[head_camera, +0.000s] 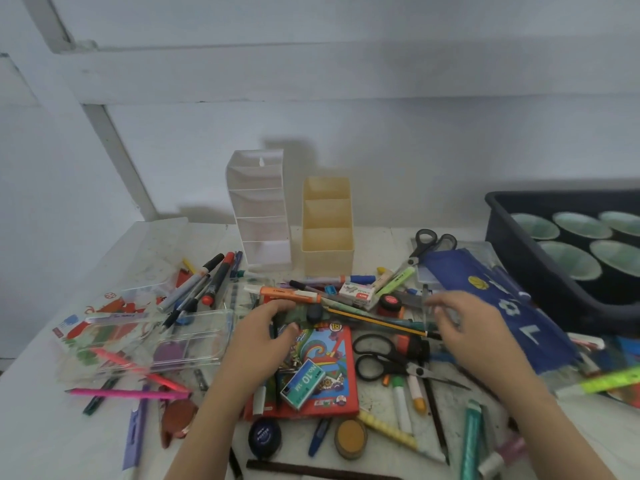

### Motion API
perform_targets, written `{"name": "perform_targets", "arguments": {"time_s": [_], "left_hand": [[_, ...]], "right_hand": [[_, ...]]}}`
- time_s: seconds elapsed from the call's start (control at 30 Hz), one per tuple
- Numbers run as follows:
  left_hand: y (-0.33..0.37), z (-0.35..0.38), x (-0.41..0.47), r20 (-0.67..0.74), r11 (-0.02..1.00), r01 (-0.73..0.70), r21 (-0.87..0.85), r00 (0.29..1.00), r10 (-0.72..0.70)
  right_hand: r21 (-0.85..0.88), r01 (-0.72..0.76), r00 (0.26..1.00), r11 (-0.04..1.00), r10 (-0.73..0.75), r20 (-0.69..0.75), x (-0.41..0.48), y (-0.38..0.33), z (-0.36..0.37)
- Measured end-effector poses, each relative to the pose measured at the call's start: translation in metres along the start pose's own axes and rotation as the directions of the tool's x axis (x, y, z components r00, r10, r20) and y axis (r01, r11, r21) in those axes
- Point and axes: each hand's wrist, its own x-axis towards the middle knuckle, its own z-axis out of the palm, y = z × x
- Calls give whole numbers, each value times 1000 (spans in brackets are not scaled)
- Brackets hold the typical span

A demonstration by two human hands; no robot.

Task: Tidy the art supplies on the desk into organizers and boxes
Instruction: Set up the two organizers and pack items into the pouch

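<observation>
At the far left, markers point(204, 282) fan out behind the clear cases point(138, 344); leave those for a later pass. Your left hand point(263, 327) hovers over the middle of the pile, fingers curled down by a dark pen point(277, 386) that lies along the left edge of the crayon box point(322, 368). I cannot tell whether you actually hold it. If you mean to take it, pinch it near its middle so it lifts level and does not drag the staples box point(303, 382) lying just right of it. Beyond that hand, at the far side of the desk point(34, 410), stand the white organizer point(259, 209) and, just beside it on the right, the cream organizer point(327, 230). Drop long things in end-first. The striped pencil point(377, 320) runs from the pile's centre toward your right hand point(464, 320), whose bent fingers are blurred near its tip, so that grip is unclear too. Draw the pencil out along its length, clear of the scissors point(384, 358) just nearer you. Better to gather several pens before reaching back.
</observation>
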Motion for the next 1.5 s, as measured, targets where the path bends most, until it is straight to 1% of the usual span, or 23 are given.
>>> {"name": "perform_targets", "arguments": {"time_s": [0.1,0.2,0.23,0.33,0.47,0.67,0.73,0.8,0.9,0.97,1.03,1.1,1.2,1.27,1.3,1.37,1.43,1.5], "left_hand": [[3,1,2,-8,1000,2,-15,1000,-2],[7,2,3,-18,998,4,-66,1000,-5],[10,3,4,-18,997,-3,-73,1000,2],[17,5,4,-31,997,-34,-73,999,32],[20,8,4,-32,996,-45,-80,999,43],[29,15,7,-40,989,-70,-128,997,65],[35,17,8,-44,985,-81,-154,996,75],[44,18,10,-28,972,-89,-216,996,85],[59,20,10,-1,949,-139,-283,989,145],[70,21,7,-8,929,-190,-318,980,197],[80,20,4,-35,909,-241,-340,969,244],[91,20,1,-96,900,-295,-320,956,279],[111,19,-7,-242,865,-413,-285,904,352],[125,17,-12,-275,828,-493,-267,863,424],[131,18,-15,-265,812,-525,-255,846,463],[141,19,-19,-208,797,-558,-234,829,519],[147,25,-25,-143,809,-552,-202,834,533],[148,32,-31,-73,840,-521,-152,854,516]], "right_hand": [[-194,-149,986,970,130,-105,8,21,-14],[-300,-342,940,891,321,-117,17,33,-23],[-321,-385,922,865,371,-109,19,35,-26],[-340,-436,898,833,424,-114,19,34,-29],[-271,-492,870,827,463,-169,17,34,-29],[4,-409,886,913,398,-236,14,34,-36],[52,-352,904,934,354,-239,12,31,-41],[93,-287,920,953,302,-250,9,24,-49],[147,-177,933,973,214,-290,1,11,-63],[166,-103,948,981,148,-283,-5,3,-73],[160,-33,969,987,71,-238,-9,-4,-83],[144,21,988,989,1,-151,-13,-8,-92],[59,43,997,997,-46,60,-13,-11,-102],[-47,74,983,996,-65,173,-11,-12,-106],[-77,105,972,991,-87,216,-10,-12,-108],[-71,148,946,986,-121,300,-9,-13,-110],[-72,184,915,980,-144,376,-10,-14,-112],[-96,216,880,972,-151,451,-12,-17,-113]]}}
